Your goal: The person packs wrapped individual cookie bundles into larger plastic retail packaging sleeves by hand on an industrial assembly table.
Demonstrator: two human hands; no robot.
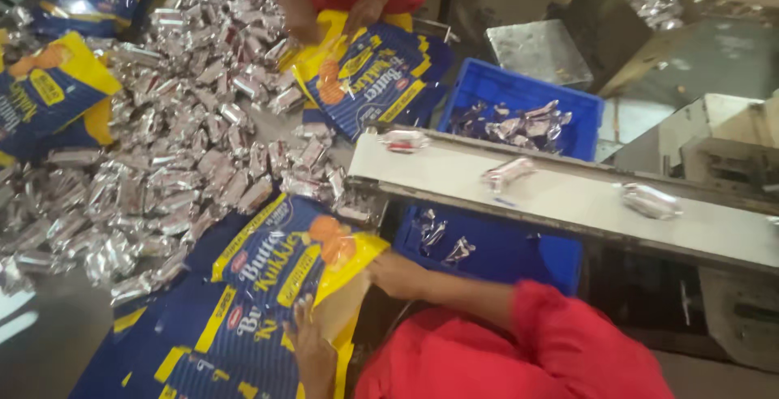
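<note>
Two hands on blue-and-yellow bag [280, 265] beside the conveyor [568, 196] | left hand [312, 350] flat, open | right hand [398, 273] pinching its mouth | we judge it light, floppy, slippery; grip edges.

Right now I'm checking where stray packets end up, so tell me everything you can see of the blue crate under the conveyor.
The blue crate is a rectangular bin that looks like hard plastic, with upright walls and an open top. It sits level beneath the pale conveyor belt, which crosses over its middle and hides that part. Loose silver packets lie inside, more at the far end, few at the near end. No hand touches it.
</note>
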